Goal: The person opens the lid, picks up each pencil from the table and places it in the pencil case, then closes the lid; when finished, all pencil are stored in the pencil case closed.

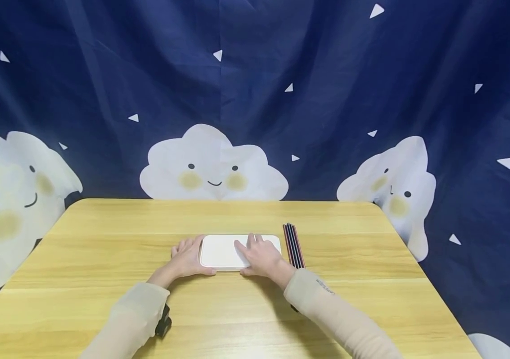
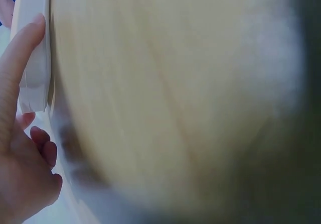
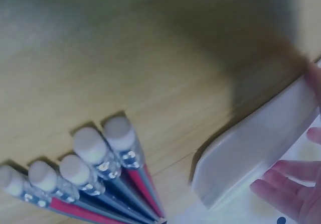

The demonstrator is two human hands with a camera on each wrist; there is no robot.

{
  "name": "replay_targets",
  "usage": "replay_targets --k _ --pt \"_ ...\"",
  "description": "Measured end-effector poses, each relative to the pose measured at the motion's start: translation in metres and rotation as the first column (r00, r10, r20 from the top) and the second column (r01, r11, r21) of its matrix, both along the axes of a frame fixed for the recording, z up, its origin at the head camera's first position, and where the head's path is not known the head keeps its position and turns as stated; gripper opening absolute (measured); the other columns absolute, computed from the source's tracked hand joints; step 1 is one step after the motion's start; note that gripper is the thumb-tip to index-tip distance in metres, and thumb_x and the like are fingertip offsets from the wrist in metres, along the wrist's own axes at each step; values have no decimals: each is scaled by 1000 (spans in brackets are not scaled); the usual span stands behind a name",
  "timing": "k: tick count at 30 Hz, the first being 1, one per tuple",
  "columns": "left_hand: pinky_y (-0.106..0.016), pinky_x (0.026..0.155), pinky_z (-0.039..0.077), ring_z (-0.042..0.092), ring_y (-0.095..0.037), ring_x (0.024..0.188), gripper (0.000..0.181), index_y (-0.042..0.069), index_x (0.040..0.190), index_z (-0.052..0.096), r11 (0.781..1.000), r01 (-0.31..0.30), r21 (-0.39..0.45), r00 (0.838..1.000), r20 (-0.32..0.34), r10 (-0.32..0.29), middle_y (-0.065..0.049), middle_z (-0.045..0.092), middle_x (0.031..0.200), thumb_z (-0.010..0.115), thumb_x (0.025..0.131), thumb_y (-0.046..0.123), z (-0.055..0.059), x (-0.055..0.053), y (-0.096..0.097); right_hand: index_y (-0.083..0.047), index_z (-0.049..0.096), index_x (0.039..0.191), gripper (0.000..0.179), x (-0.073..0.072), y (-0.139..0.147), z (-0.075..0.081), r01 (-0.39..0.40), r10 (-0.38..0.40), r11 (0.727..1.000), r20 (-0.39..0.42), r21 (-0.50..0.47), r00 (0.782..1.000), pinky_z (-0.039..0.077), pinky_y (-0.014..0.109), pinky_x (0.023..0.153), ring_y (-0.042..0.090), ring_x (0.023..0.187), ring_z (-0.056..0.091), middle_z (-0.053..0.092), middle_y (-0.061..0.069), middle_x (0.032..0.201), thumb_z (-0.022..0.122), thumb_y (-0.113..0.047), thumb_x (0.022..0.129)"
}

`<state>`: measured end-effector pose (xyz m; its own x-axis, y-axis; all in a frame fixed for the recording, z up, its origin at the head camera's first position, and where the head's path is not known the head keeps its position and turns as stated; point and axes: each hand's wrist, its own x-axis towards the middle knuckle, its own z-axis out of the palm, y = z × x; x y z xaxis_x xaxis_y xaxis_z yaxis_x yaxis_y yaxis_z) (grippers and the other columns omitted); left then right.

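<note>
A flat white box (image 1: 221, 252) with rounded corners lies lengthwise on the wooden table. My left hand (image 1: 186, 260) grips its left end, thumb along the near side and fingers round toward the far corner. Close up in the left wrist view, the thumb (image 2: 25, 45) presses on the box's side wall (image 2: 36, 78). Across the box's right half spreads my right hand (image 1: 261, 257), holding it with the thumb at the near edge and fingers reaching over the top to the far edge. Several pencils (image 1: 293, 247) lie just right of the box, near the right wrist.
In the right wrist view the pencils show white eraser ends (image 3: 90, 146) and dark and red barrels, fanned beside the box. The pale wooden table (image 1: 102, 259) has rounded far corners. Behind it hangs a dark blue curtain (image 1: 255, 65) printed with smiling clouds and white triangles.
</note>
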<state>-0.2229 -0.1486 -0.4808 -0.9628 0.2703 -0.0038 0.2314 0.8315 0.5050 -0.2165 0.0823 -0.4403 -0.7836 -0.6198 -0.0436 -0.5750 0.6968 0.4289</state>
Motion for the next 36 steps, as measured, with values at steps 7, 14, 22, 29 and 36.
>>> replay_targets --k 7,14,22,29,36 --pt "-44 75 24 35 -28 90 104 7 136 35 1000 9 -15 1000 6 -9 -15 48 108 79 53 53 1 -1 0 -26 31 141 83 -9 2 0 58 -45 995 151 -86 988 52 34 65 25 108 49 47 10 122 52 -70 74" --pt "-43 73 24 33 -27 87 103 7 135 36 1000 2 7 1000 10 -2 -13 47 103 81 53 50 0 1 3 -22 30 140 82 -12 5 -2 -26 29 999 112 -33 993 51 28 56 22 98 53 49 9 115 50 -67 75" --pt "-41 70 24 34 -28 86 103 7 135 36 1000 -6 2 1000 14 6 -14 46 101 81 52 50 7 -1 2 -24 29 142 86 -24 6 3 -72 72 997 143 -6 987 44 24 49 21 89 55 52 7 116 48 -72 73" --pt "-43 72 24 34 -29 86 103 5 133 37 1000 10 19 1000 7 -10 -13 44 97 81 52 50 8 -2 1 -24 28 143 86 -25 6 7 -74 71 997 167 7 983 45 25 51 20 89 54 52 6 118 46 -73 74" --pt "-43 70 23 33 -30 85 103 3 130 38 998 31 62 999 -41 -28 -13 43 94 78 51 56 5 2 1 -25 27 144 87 -23 5 6 -62 60 998 182 5 981 44 24 50 20 89 54 51 6 118 47 -73 74"
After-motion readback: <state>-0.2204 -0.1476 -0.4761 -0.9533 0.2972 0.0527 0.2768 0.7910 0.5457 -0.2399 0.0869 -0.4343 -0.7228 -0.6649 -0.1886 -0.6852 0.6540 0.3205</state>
